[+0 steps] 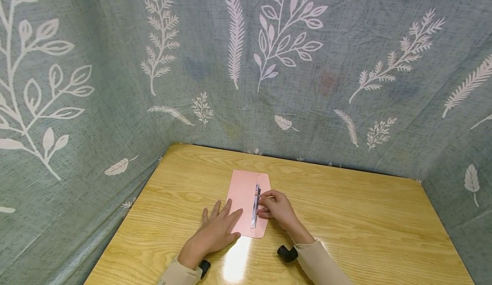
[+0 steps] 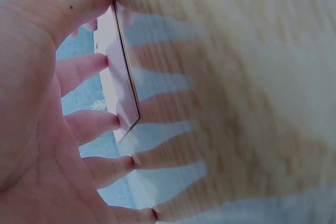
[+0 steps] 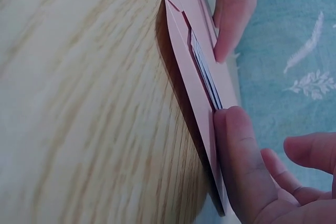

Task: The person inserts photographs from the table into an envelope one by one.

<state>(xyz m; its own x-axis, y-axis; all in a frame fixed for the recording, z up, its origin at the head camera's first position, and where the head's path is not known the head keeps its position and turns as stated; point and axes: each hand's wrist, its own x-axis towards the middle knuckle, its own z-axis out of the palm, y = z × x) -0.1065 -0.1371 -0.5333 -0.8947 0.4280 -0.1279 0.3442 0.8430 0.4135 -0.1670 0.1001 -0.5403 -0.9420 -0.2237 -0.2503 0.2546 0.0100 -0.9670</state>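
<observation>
A pink envelope (image 1: 243,191) lies on the table, its flap (image 1: 265,229) spread out toward the right. Along its open side shows a narrow silvery and dark edge of what looks like a thin stack of papers (image 3: 202,69), most of it hidden inside. My left hand (image 1: 217,229) is spread over the envelope's left part and the tabletop beside it, fingers apart. At the open side, my right hand (image 1: 279,208) touches the papers with extended fingertips (image 3: 233,121). One digit stands away from the papers in the right wrist view.
Under the envelope is a wood-grain table (image 1: 365,216) with a bright glare patch near its front. Patterned grey-green cloth (image 1: 238,118) hangs behind and at both sides of it. A black wrist device (image 1: 287,254) sits by the right sleeve.
</observation>
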